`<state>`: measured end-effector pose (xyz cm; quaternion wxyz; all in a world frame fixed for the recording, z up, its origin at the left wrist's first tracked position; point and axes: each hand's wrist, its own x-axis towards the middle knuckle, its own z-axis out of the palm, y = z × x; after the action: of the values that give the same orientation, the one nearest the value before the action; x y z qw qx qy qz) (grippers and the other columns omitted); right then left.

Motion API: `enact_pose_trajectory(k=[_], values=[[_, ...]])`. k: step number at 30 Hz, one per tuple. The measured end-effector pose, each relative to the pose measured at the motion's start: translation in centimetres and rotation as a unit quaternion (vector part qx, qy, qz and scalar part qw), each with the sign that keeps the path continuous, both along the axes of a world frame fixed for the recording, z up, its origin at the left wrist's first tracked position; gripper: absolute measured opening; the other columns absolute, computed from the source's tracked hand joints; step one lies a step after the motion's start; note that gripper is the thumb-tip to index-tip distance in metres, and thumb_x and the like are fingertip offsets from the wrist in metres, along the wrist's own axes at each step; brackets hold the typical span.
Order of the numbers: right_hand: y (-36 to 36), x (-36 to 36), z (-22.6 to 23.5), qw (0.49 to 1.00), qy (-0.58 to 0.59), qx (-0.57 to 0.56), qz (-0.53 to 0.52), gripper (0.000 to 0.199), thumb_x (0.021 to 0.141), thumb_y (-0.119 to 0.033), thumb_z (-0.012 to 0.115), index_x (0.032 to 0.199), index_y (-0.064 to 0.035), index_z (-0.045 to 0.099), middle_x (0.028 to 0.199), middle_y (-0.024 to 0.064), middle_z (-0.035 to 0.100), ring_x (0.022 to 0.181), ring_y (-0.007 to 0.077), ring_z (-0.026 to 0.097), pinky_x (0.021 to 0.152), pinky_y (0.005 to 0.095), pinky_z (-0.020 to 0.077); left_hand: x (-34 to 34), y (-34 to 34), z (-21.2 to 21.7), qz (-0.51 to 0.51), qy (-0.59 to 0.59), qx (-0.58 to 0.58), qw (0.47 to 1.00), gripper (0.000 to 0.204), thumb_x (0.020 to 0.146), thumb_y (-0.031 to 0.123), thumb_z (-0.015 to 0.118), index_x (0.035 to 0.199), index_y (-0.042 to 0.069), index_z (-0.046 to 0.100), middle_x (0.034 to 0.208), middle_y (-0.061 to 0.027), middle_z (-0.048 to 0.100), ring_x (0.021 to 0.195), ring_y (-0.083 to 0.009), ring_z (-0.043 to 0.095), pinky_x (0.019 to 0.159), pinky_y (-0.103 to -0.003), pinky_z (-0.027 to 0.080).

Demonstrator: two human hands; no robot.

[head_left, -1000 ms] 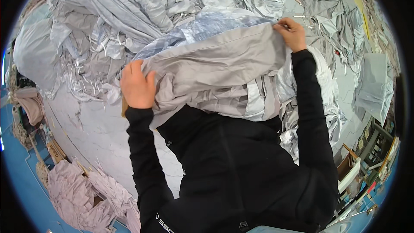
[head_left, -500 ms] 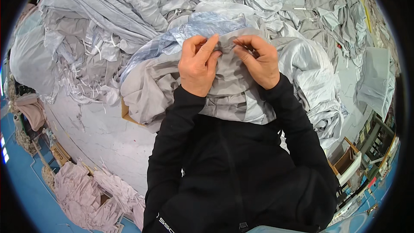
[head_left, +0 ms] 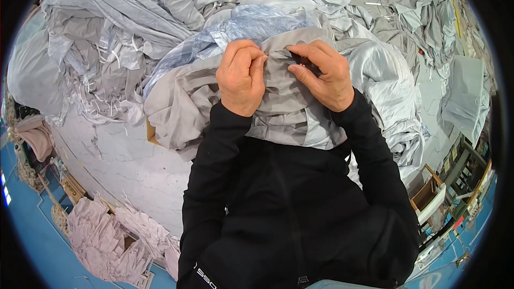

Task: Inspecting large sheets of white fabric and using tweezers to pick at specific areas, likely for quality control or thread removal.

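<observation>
A heap of grey cloth (head_left: 179,104) lies bunched in front of my body. My left hand (head_left: 241,77) is closed, thumb and forefinger pinching a fold of it near the upper edge. Just across that fold is my right hand (head_left: 324,75), its thumb and forefinger spread apart and the other fingers curled. The right forefinger's tip meets the cloth. A tiny pale speck shows between the right fingers, too small to name. Behind the hands lies a shiny blue-grey cloth (head_left: 235,29), partly covered by the grey one.
Piles of grey and pale blue fabric (head_left: 134,0) cover the far side of the marbled white table (head_left: 123,155). Pale silvery cloth (head_left: 383,83) lies at right. Pink fabric (head_left: 101,230) sits lower left beyond the table edge. An open wooden drawer (head_left: 428,195) stands lower right.
My right thumb has moved down and away from the forefinger, widening the gap. The left fingers have drawn together into a pinch. The whole view has shifted slightly.
</observation>
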<state>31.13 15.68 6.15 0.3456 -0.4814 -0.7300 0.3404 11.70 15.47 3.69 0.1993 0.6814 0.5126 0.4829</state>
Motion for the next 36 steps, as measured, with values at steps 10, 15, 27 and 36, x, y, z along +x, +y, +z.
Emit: enact_pose_trajectory(k=[10, 15, 27, 36], values=[[-0.4, -1.4, 0.7, 0.976, -0.106, 0.191, -0.016, 0.038, 0.07, -0.007, 0.081, 0.107, -0.0076, 0.071, 0.082, 0.0059, 0.064, 0.066, 0.0213, 0.061, 0.057, 0.0312, 0.0485, 0.3, -1.5, -0.1, 0.02, 0.033, 0.04, 0.998, 0.014, 0.079, -0.006, 0.067, 0.087, 0.002, 0.057, 0.087, -0.0115, 0.06, 0.074, -0.0287, 0.061, 0.063, -0.035, 0.05], [-0.4, -1.9, 0.7, 0.966, -0.125, 0.228, -0.013, 0.038, 0.067, -0.006, 0.081, 0.104, -0.0092, 0.072, 0.08, 0.0043, 0.064, 0.067, 0.0216, 0.062, 0.056, 0.0317, 0.0493, 0.4, -1.8, -0.2, 0.02, 0.034, 0.057, 0.998, 0.015, 0.079, -0.006, 0.067, 0.087, 0.001, 0.057, 0.086, -0.012, 0.059, 0.074, -0.0293, 0.06, 0.063, -0.036, 0.049], [-0.3, -1.9, 0.4, 0.962, -0.128, 0.239, -0.01, 0.036, 0.068, -0.006, 0.081, 0.103, -0.0088, 0.072, 0.08, 0.0045, 0.064, 0.067, 0.0218, 0.062, 0.055, 0.0308, 0.0492, 0.4, -2.0, -0.3, 0.02, 0.016, 0.047, 0.999, 0.016, 0.078, -0.007, 0.068, 0.087, 0.001, 0.057, 0.088, -0.0132, 0.06, 0.075, -0.0305, 0.061, 0.065, -0.036, 0.05], [0.3, 1.5, -0.1, 0.99, -0.038, 0.071, -0.115, 0.027, 0.086, -0.001, 0.071, 0.112, -0.0004, 0.067, 0.09, 0.006, 0.067, 0.077, 0.011, 0.061, 0.069, 0.024, 0.0487, -16.5, -8.6, 5.0, 0.37, -0.005, 0.022, 0.929, 0.005, 0.092, -0.001, 0.059, 0.088, -0.002, 0.059, 0.085, -0.0119, 0.065, 0.078, -0.0179, 0.063, 0.073, -0.031, 0.052]])
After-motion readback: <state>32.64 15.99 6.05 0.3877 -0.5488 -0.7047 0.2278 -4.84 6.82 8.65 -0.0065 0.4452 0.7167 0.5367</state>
